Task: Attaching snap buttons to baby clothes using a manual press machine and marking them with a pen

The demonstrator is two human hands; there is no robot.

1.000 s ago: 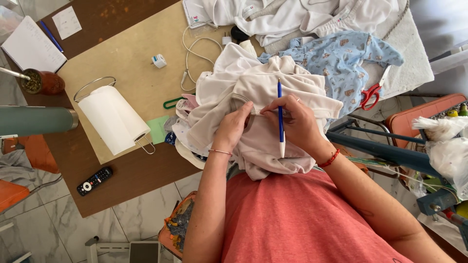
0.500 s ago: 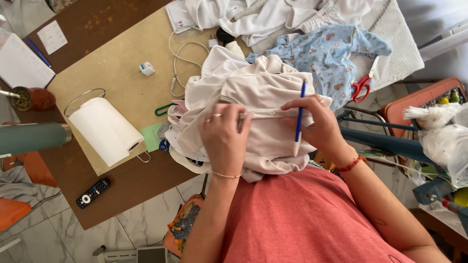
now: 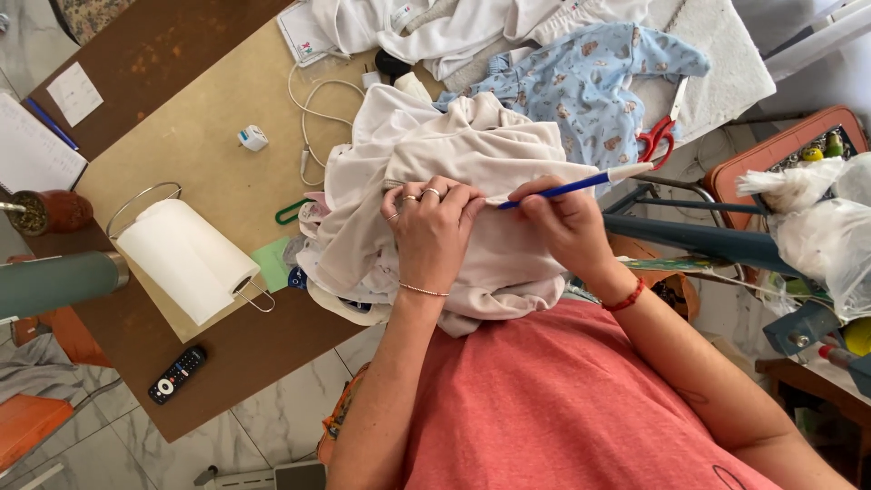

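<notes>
A heap of cream baby clothes (image 3: 472,154) lies at the near edge of a tan board (image 3: 190,136) on a brown table. My left hand (image 3: 434,231), with rings and a thin bracelet, presses flat on the top garment. My right hand (image 3: 567,222), with a red bracelet at the wrist, grips a blue pen with a white cap (image 3: 581,184). The pen lies almost level, and its tip touches the fabric just beside my left fingertips. My red shirt fills the bottom of the view.
Behind the heap lie a pale blue printed baby suit (image 3: 581,82), red-handled scissors (image 3: 660,136) and white clothes. A paper towel roll (image 3: 186,259), a remote (image 3: 177,374), a white plug with cable (image 3: 252,138) and a notebook (image 3: 32,150) lie to the left.
My right hand has tipped the pen from upright to nearly level, tip towards the left. My left hand has spread flat on the cream garment beside the tip.
</notes>
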